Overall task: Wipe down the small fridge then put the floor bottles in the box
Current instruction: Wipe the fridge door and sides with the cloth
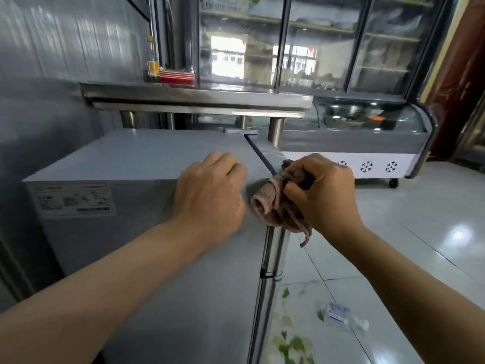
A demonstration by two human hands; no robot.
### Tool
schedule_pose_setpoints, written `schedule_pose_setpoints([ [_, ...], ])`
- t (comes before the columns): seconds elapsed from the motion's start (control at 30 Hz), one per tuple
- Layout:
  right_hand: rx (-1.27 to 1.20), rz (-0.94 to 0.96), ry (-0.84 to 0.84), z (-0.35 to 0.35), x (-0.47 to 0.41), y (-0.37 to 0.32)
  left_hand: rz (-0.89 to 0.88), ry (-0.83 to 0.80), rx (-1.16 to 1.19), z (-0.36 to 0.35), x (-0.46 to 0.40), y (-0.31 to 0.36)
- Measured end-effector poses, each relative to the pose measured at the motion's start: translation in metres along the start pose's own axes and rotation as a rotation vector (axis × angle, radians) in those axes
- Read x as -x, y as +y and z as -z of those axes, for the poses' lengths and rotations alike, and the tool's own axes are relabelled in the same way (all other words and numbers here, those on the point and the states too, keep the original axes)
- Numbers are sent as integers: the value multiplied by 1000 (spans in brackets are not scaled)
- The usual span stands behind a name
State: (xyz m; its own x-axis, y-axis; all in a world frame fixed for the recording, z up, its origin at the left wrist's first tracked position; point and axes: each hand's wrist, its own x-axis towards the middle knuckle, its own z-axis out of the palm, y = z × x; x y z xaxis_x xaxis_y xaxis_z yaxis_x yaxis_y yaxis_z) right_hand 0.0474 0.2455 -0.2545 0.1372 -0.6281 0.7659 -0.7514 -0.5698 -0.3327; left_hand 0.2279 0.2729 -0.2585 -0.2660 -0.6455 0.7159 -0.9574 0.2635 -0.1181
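A crumpled brown rag point(278, 203) is clenched in the right grip point(325, 191) at the small grey metal fridge point(147, 158)'s top edge; wiping appears underway. The left grip point(210, 190), beside it, rests loosely curled and empty on the fridge. Below the right grip, a clear plastic bottle point(341, 315) is left lying on the floor.

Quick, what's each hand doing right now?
Left hand: holds nothing, rests on the small fridge, fingers loosely curled.
Right hand: fingers curled round a bunched rag.

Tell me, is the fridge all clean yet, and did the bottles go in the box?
Not yet. Nothing looks finished. The right hand grips a bunched brown rag at the top front corner of the small grey fridge, and the left hand rests on the fridge top, so wiping is under way. A clear plastic bottle lies on the tiled floor among green scraps. No box is in view.
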Motion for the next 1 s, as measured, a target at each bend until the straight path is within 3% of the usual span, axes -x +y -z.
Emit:
schedule_pose_setpoints([
  [0.17, 22, -75, -311, 21, -15, -8, 16, -187, 64, 15, -13, -1],
  [0.3, 19, -182, -531, 42, -32, -15, 36, -468, 81, 34, -24, -4],
  [0.53, 8, -372, -715, 76, -85, -38, -13, -893, 188, 80, -69, -20],
  [0.7, -9, -459, -741, 110, -137, -68, -7, -925, 222, 127, -118, -43],
  [1.0, 62, -434, -758, 162, -218, -99, 60, -954, 232, 196, -191, -83],
])
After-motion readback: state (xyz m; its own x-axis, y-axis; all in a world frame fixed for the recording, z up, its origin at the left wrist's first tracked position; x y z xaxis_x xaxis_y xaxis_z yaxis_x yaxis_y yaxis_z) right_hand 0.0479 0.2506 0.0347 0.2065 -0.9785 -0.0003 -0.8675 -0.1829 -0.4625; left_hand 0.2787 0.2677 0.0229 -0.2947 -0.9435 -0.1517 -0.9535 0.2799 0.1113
